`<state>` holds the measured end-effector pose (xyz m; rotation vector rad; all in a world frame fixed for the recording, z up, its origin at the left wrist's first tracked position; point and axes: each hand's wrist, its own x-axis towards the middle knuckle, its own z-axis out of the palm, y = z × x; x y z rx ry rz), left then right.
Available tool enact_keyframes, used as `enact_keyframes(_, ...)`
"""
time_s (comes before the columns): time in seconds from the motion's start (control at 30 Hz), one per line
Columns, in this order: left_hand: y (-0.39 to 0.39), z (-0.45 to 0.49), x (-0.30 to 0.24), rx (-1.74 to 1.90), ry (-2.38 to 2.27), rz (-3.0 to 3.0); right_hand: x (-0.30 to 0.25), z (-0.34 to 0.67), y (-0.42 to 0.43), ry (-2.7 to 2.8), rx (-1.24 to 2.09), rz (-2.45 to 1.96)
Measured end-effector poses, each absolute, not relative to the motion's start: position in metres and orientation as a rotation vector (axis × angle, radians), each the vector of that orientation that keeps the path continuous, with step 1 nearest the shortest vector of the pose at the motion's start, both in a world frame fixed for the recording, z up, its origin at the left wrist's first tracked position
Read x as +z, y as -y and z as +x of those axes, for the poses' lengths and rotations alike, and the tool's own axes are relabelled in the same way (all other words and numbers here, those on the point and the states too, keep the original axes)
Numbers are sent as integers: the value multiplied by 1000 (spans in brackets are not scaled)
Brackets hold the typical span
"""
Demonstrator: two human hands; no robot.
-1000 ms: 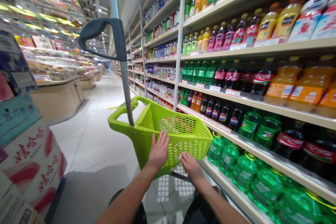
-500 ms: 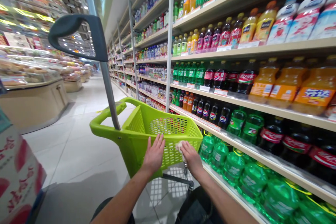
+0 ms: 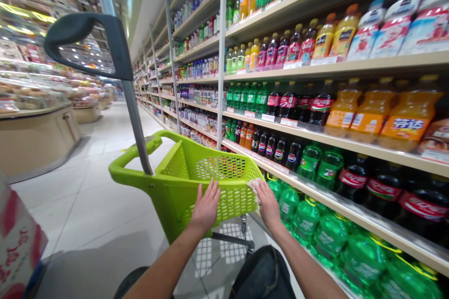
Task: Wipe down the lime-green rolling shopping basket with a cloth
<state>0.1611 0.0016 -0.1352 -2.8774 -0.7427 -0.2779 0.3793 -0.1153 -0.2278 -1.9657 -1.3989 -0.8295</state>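
Observation:
In front of me stands a green plastic shopping cart [image 3: 168,191] with a perforated basket and a grey metal pole. My left hand [image 3: 206,205] lies flat against the basket's near side, its fingers stretched out. At the basket's front corner, on the right, my right hand [image 3: 267,201] presses a crumpled white cloth [image 3: 255,189] to the rim and side. Part of the cloth is hidden beneath the fingers. The dark pole handle [image 3: 121,46] rises at the upper left, with neither hand on it.
Shelves [image 3: 315,65] of drink bottles run along the right, with large green bottles [image 3: 336,233] at floor level beside the cart. A printed carton [image 3: 17,243] stands at lower left. Beyond the aisle is a display counter [image 3: 38,140]; pale tiles [image 3: 105,215] cover the floor.
My right hand has slid the cloth rightward along the basket side to its front corner. The left hand stays on the basket side. The view has shifted slightly.

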Motion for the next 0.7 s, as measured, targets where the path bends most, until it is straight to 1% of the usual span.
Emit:
enact_keyframes(0.2, 0, 163, -140, -318, 685, -2859, -259, 386, 128, 1481, -783, -1997)
enact_keyframes(0.4, 1, 162, -141, -288, 718, -2848, -226, 386, 124, 1330, -822, -1933)
enact_keyframes(0.6, -3, 152, -147, -315, 699, -2841, -248, 361, 116, 1431, -640, -1990)
enact_keyframes(0.7, -8, 146, -152, -358, 703, -2831, -234, 343, 103, 1429, -657, -1914)
